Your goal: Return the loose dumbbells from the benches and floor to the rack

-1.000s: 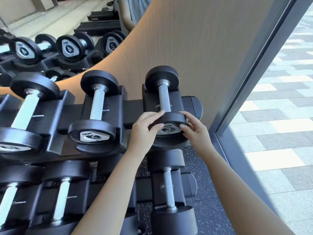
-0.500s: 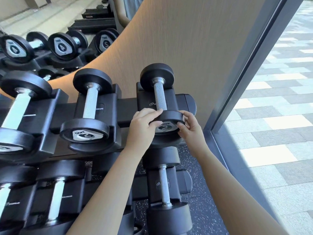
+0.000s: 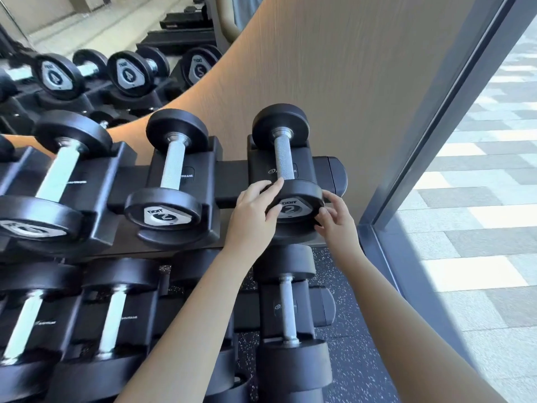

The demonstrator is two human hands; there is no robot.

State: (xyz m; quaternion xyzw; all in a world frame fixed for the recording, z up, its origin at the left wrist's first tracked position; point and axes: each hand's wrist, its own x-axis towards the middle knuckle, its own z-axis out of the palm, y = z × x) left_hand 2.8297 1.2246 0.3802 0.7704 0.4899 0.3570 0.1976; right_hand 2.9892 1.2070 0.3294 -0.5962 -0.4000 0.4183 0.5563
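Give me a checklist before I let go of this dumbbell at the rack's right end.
1. Dumbbell lies along the end cradle: ok.
2. Far head sits past the cradle's back edge: ok.
3. Near head seated in the front lip: cannot tell, the hands cover its sides.
4. Left hand and right hand both grip the near head: ok.
5. Fingers out from under the head: cannot tell.
6. Its 2 label matches the neighbour dumbbell: ok.
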